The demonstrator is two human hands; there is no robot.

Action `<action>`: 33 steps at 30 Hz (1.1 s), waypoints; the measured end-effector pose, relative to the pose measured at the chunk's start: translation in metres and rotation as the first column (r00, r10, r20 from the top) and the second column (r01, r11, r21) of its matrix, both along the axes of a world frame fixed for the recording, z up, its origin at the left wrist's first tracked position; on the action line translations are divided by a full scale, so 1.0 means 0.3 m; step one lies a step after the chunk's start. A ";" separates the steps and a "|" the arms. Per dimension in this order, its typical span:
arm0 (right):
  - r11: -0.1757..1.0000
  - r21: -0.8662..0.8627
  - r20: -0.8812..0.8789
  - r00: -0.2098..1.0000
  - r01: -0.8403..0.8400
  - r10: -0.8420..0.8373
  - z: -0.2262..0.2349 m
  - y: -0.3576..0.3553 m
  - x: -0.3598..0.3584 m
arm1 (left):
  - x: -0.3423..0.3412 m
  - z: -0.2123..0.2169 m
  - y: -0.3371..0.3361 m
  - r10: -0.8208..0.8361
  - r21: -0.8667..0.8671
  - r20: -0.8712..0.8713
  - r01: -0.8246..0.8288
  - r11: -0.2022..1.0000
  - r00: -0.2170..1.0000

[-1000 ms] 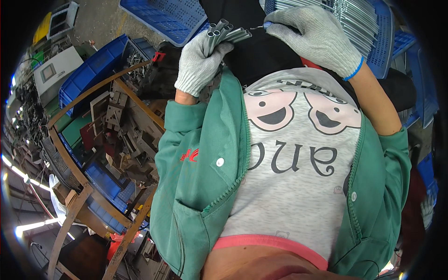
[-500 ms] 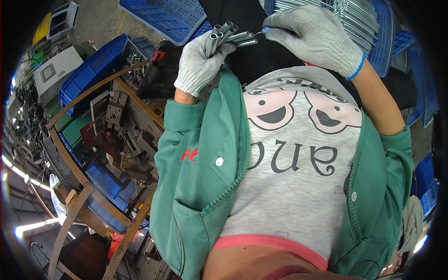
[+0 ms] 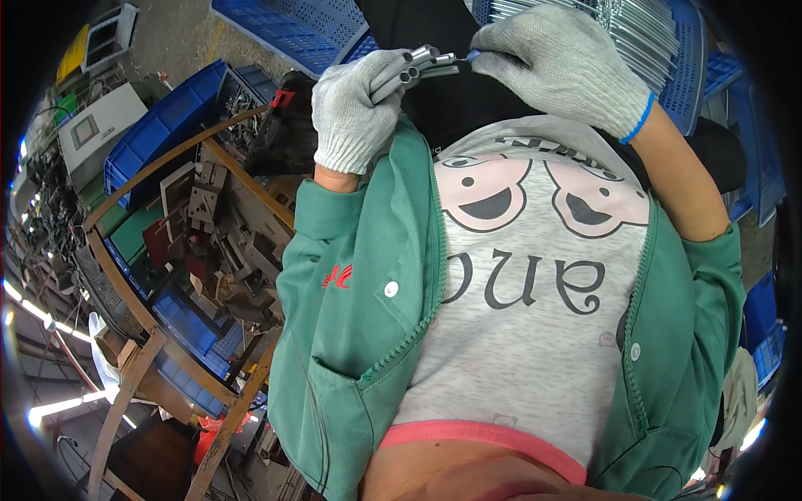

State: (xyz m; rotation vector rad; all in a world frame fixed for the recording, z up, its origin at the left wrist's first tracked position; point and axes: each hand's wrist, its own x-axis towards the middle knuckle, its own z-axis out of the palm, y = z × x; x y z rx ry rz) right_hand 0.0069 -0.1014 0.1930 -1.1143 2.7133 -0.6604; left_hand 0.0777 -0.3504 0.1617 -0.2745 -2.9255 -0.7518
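The left hand, in a grey knit glove, has its fingers wrapped tight around a small bundle of grey metal tubes, whose ends stick out toward the right. The right hand, also gloved, has come in closer than half a second ago; its fingertips now pinch the end of one tube at the bundle's tip. The bundle itself sits slightly lower and more level than before. So a single tube looks ready to be drawn out or pushed in. Behind lies a blue crate full of the same tubes.
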 end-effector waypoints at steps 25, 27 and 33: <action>0.995 0.091 0.073 0.997 -0.039 0.032 -0.036 -0.008 -0.005 | -0.007 -0.020 -0.008 -0.074 0.033 -0.105 0.078 0.996 0.992; 0.998 -0.063 0.265 0.964 -0.015 0.031 -0.062 -0.003 -0.025 | -0.008 -0.019 -0.009 -0.075 0.019 -0.074 0.077 0.997 0.994; 0.989 -0.146 0.278 0.960 0.006 0.035 -0.130 0.005 -0.062 | -0.003 -0.033 -0.016 -0.034 -0.014 0.063 0.035 0.999 0.997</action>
